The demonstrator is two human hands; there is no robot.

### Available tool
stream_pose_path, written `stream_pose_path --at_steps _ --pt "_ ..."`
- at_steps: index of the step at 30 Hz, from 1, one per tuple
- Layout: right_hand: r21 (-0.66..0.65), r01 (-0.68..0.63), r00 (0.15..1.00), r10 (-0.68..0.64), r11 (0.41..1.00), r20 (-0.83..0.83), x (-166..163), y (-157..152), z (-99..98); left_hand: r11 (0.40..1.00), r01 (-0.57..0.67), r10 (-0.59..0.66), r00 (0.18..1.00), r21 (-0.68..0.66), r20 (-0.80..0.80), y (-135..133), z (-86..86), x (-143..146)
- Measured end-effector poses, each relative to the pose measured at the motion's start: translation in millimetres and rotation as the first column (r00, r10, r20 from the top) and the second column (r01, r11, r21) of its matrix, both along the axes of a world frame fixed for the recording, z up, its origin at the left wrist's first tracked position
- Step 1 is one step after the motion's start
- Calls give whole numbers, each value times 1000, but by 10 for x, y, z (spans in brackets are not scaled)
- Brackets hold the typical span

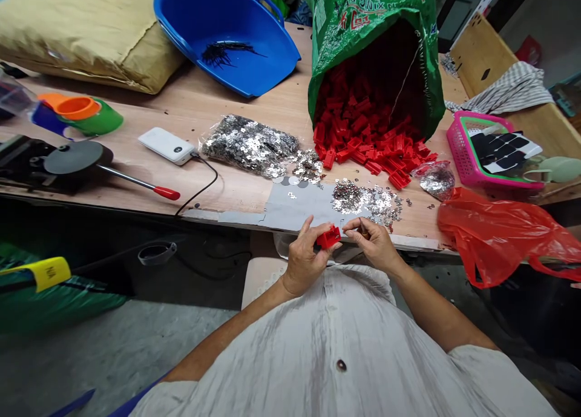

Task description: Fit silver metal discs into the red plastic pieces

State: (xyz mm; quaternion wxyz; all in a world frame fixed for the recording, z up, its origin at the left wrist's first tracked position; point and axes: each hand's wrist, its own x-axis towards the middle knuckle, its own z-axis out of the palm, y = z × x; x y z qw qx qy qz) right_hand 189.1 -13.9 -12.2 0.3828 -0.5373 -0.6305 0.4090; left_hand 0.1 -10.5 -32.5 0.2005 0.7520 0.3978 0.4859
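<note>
My left hand (305,256) grips a small red plastic part (328,237) just below the table's front edge. My right hand (372,240) is pinched beside the part, fingertips close to it, holding something too small to name. Right above my hands lies a loose heap of small silver metal pieces (363,200) on a grey sheet (290,210). A green sack (363,23) lies on its side farther back and spills a pile of red plastic parts (367,144) onto the table.
A clear bag of silver pieces (249,143) and a white power bank (167,145) with a black cable lie left of centre. A blue basin (218,17) stands behind. A pink basket (458,147) and a red plastic bag (499,229) sit right. A black tool with a red-tipped handle (166,192) sits left.
</note>
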Motion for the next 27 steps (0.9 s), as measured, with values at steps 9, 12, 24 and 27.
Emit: stream_pose_path --at_steps 9,12,24,27 --pt "-232 -170 945 92 958 -313 -45 66 -36 991 89 -89 996 101 -8 -8 -5 51" --pt "-280 -220 925 109 935 -364 -43 72 -65 985 102 -95 994 138 -58 -11 -26 54" --pt "-384 -335 839 87 860 -537 -8 -62 -126 974 224 -221 974 -39 55 -42 -16 -16" --pt "-417 -353 812 53 838 -581 -35 -105 -159 934 321 -296 941 -155 164 -20 -23 -51"
